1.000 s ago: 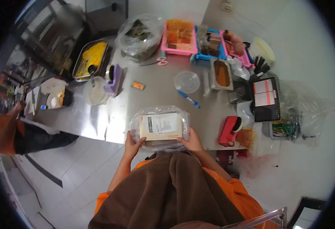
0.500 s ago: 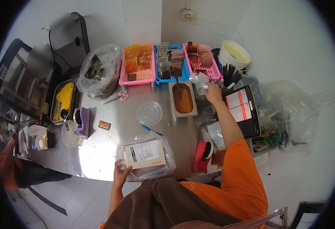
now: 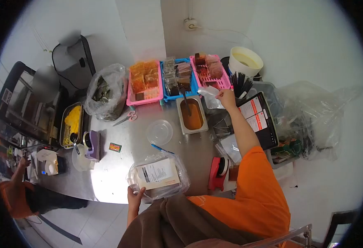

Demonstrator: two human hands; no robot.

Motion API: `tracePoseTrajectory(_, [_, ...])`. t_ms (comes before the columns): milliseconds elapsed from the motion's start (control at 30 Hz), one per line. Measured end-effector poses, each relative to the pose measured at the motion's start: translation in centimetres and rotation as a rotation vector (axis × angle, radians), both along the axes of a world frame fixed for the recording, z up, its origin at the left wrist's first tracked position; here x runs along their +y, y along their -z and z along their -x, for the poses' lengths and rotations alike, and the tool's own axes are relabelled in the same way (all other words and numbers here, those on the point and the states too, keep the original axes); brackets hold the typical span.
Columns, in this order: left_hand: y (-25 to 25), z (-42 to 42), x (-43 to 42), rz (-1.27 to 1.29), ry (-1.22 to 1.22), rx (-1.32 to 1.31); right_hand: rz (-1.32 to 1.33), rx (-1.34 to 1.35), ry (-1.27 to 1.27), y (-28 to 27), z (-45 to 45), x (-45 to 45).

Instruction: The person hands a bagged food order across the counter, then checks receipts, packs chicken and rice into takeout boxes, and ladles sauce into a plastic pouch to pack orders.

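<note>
My left hand [image 3: 136, 197] grips the near left edge of a pale cardboard box [image 3: 173, 177] inside a clear plastic bag [image 3: 183, 187]. A white printed label [image 3: 156, 170] lies on top of the box. At the far right of the table, my right hand [image 3: 227, 99] pinches a translucent plastic packet [image 3: 209, 94], which I cannot make out further. That hand is beside the steel pan of orange-brown sauce [image 3: 195, 115] and in front of the right pink basket [image 3: 204, 78]. A blue pen [image 3: 162, 149] and a round clear lid [image 3: 159, 132] lie beyond the box.
A blue basket [image 3: 171, 98] and another pink basket [image 3: 144, 100] hold packets. The tablet [image 3: 269, 135] and red tape dispenser [image 3: 217, 180] are on the right. Scissors [image 3: 127, 118], a purple tape dispenser [image 3: 93, 152] and a yellow-food tray [image 3: 81, 129] are left. A co-worker's arm [image 3: 18, 171] shows far left.
The camera view has tilted, so the table appears lower. The packet in my right hand now extends farther left of the fingers. My left hand keeps its hold on the bagged box.
</note>
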State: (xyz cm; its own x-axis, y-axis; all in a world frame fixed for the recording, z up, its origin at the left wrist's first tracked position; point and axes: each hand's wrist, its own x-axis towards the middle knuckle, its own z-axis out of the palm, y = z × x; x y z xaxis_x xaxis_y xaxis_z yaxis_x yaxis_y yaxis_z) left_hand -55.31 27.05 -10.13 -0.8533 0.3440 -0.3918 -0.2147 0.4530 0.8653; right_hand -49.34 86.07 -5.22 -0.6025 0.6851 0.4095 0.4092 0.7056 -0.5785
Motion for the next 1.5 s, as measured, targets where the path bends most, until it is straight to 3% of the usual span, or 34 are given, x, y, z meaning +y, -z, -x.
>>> tracePoseTrajectory(100, [-1.9,-1.4,0.3,0.031,0.004,-0.042,0.136,0.125,0.128,-1.4,-0.3,-1.1])
tracePoseTrajectory(133, [0.7,-1.2,-1.0,-0.017,-0.023,-0.133,0.208,0.181,0.187,-1.7,-0.4,-1.5])
tracePoseTrajectory(267, [-2.1,-2.5,-1.3,-0.387,-0.142,-0.709,-0.377,0.569,0.332,-4.6,-1.2,-7.1])
tracePoseTrajectory(333, [-1.9,-2.7,-2.1,-0.482,-0.085,-0.865,-0.363,0.720,0.274,-7.1,-1.6,-14.7])
tracePoseTrajectory(433, [-1.4,-2.2,-2.7,-0.510,0.034,-0.903,0.048,0.579,-0.253,-4.5,-2.0,-29.3])
tracePoseTrajectory(467, [-1.0,-1.9,-2.9,-0.501,0.074,-0.891,0.142,0.497,-0.624,-2.6,-2.5,-32.9])
tracePoseTrajectory(500, [-1.0,-1.4,-3.1,-0.479,0.116,-0.849,-0.155,0.463,-0.866,-2.0,-2.6,-35.9])
tracePoseTrajectory(600, [0.2,0.0,-3.9,-0.344,0.260,-0.595,0.322,0.147,-1.293,2.1,-2.7,-40.9])
tracePoseTrajectory(700, [1.6,0.5,-3.4,-0.146,0.371,-0.014,0.379,0.205,-1.207,0.6,-3.8,-40.2])
tracePoseTrajectory(767, [-5.9,-1.9,-1.4,0.173,0.350,0.891,0.701,0.251,-1.109,-1.7,-4.5,-39.8])
tracePoseTrajectory(833, [-8.4,-2.5,1.1,-0.287,0.393,0.515,1.152,0.356,-1.051,-3.8,-5.2,-40.3])
tracePoseTrajectory(867, [-9.2,-2.7,2.1,-0.507,0.404,0.316,1.213,0.356,-1.070,-4.8,-5.5,-40.2])
tracePoseTrajectory(900, [-9.6,-2.8,2.7,-0.719,0.411,0.111,1.089,0.360,-1.043,-5.4,-5.7,-39.9])
tracePoseTrajectory(933, [-9.9,-1.8,2.5,-0.557,0.474,-0.059,0.969,0.365,-1.014,-5.9,-5.9,-39.6])
tracePoseTrajectory(1000, [-11.0,-1.0,3.3,-0.399,0.594,0.369,0.679,0.377,-0.875,-6.1,-6.2,-38.4])
tracePoseTrajectory(1033, [-11.7,-0.7,3.8,-0.316,0.651,0.585,0.788,0.451,-0.739,-6.1,-6.4,-37.8])
tracePoseTrajectory(1100, [-13.1,0.1,3.6,-0.019,0.504,1.027,0.995,0.596,-0.455,-6.0,-7.1,-36.6])
tracePoseTrajectory(1133, [-13.0,1.6,3.3,-0.067,0.472,1.063,0.908,0.683,-0.302,-5.7,-7.5,-35.5])
tracePoseTrajectory(1167, [-13.3,2.8,2.9,-0.175,0.373,0.922,0.816,0.763,-0.152,-5.5,-7.8,-34.5])
tracePoseTrajectory(1200, [-12.9,4.7,2.6,-0.054,0.224,0.855,0.708,0.862,-0.096,-5.9,-8.2,-33.7])
tracePoseTrajectory(1267, [-12.8,7.3,4.0,-0.105,-0.015,0.919,0.488,1.043,0.012,-6.4,-9.0,-32.7])
tracePoseTrajectory(1433, [-6.1,15.1,10.1,-0.085,0.091,0.408,0.098,0.683,-0.090,-9.0,-9.6,-36.4])
tracePoseTrajectory(1500, [-4.8,14.2,10.1,0.231,0.228,0.677,0.061,0.614,-0.233,-8.6,-9.3,-37.6])
